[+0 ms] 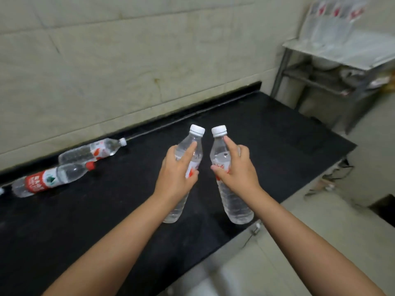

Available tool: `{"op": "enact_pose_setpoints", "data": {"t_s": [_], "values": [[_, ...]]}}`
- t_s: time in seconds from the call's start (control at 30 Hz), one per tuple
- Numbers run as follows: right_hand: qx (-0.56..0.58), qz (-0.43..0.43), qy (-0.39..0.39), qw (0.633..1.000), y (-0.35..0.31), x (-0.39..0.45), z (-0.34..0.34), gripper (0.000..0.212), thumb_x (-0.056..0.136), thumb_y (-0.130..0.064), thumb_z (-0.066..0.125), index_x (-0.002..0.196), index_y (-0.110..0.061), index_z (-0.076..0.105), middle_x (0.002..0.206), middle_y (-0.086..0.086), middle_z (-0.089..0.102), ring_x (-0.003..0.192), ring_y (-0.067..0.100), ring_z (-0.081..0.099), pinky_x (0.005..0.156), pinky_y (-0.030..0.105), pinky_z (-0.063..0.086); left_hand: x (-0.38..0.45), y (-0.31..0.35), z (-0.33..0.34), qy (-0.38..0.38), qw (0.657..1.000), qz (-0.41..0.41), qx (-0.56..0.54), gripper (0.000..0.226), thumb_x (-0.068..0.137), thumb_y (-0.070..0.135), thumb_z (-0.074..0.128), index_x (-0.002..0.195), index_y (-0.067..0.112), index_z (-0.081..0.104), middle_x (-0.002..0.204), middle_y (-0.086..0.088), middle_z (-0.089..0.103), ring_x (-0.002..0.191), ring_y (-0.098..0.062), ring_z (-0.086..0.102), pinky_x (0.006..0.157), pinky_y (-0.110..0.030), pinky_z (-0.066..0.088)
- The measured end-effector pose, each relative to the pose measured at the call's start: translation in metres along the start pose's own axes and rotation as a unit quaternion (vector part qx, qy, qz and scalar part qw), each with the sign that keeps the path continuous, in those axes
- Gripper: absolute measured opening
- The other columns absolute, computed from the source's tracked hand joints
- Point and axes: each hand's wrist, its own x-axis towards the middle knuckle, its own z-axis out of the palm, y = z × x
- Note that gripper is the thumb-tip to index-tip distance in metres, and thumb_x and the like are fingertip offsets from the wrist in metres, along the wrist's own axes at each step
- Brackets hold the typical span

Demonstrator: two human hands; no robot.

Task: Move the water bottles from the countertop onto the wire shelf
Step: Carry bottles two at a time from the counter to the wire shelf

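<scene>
Left hand [175,169] wraps around a clear plastic water bottle with a white cap [188,159], forefinger laid along its shoulder. Right hand [237,167] grips a second clear white-capped bottle [229,182] at its red label, forefinger extended toward the neck. Both bottles are held above the black desk [267,133], caps up and away from the person, long axes leaning so the caps nearly meet.

Two more clear bottles lie on their sides at the desk's left: a white-capped one [92,151] near the wall and a red-capped, red-labelled one [51,180], caps pointing right.

The wire shelf [339,52], far right, already carries blurred upright bottles.

Risk: mid-body grips on smooth plastic may slip; incoming bottles could topple those standing.
</scene>
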Motion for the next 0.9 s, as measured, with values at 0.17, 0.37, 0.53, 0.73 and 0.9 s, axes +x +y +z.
{"op": "enact_pose_setpoints", "data": {"t_s": [0.17, 0.37, 0.53, 0.73, 0.9], "values": [[0.013, -0.049, 0.070, 0.996, 0.066, 0.029, -0.102, 0.077, 0.083, -0.031, 0.064, 0.145, -0.028, 0.018, 0.132, 0.012, 0.032, 0.111, 0.024, 0.049, 0.077, 0.024, 0.037, 0.068, 0.109, 0.051, 0.061, 0.997, 0.048, -0.015, 0.072, 0.072, 0.006, 0.073, 0.136, 0.017, 0.041, 0.116, -0.028, 0.051, 0.098, -0.037, 0.057, 0.077, -0.029, 0.039], [-0.013, -0.090, 0.139, 0.986, 0.141, 0.064, -0.236, 0.077, 0.083, -0.033, 0.063, 0.145, -0.030, 0.018, 0.132, 0.013, 0.033, 0.111, 0.029, 0.050, 0.086, 0.032, 0.042, 0.151, 0.233, 0.109, 0.134, 0.985, 0.096, -0.041, 0.075, 0.074, 0.009, 0.072, 0.131, 0.034, 0.030, 0.121, -0.028, 0.049, 0.104, -0.039, 0.055, 0.079, -0.029, 0.037], [-0.008, -0.118, 0.219, 0.968, 0.184, 0.104, -0.323, 0.078, 0.082, -0.031, 0.065, 0.144, -0.028, 0.019, 0.134, 0.014, 0.034, 0.114, 0.028, 0.048, 0.082, 0.028, 0.037, 0.214, 0.300, 0.142, 0.144, 0.980, 0.130, -0.040, 0.067, 0.073, 0.023, 0.061, 0.131, 0.031, 0.028, 0.113, -0.027, 0.051, 0.082, -0.035, 0.056, 0.069, -0.029, 0.041], [0.046, -0.131, 0.273, 0.952, 0.242, 0.170, -0.404, 0.073, 0.083, -0.028, 0.065, 0.142, -0.030, 0.023, 0.137, 0.009, 0.033, 0.109, 0.020, 0.047, 0.083, 0.021, 0.031, 0.295, 0.345, 0.185, 0.204, 0.956, 0.192, -0.083, 0.065, 0.074, 0.029, 0.060, 0.129, 0.030, 0.025, 0.121, -0.028, 0.047, 0.091, -0.010, 0.050, 0.078, -0.022, 0.041], [0.029, -0.157, 0.333, 0.929, 0.288, 0.257, -0.454, 0.070, 0.084, -0.025, 0.064, 0.142, -0.027, 0.025, 0.134, 0.009, 0.036, 0.088, 0.006, 0.038, 0.072, 0.013, 0.028, 0.385, 0.366, 0.226, 0.252, 0.936, 0.220, -0.109, 0.062, 0.074, 0.037, 0.052, 0.130, 0.025, 0.027, 0.118, -0.029, 0.048, 0.088, -0.005, 0.048, 0.078, -0.015, 0.040]]}}
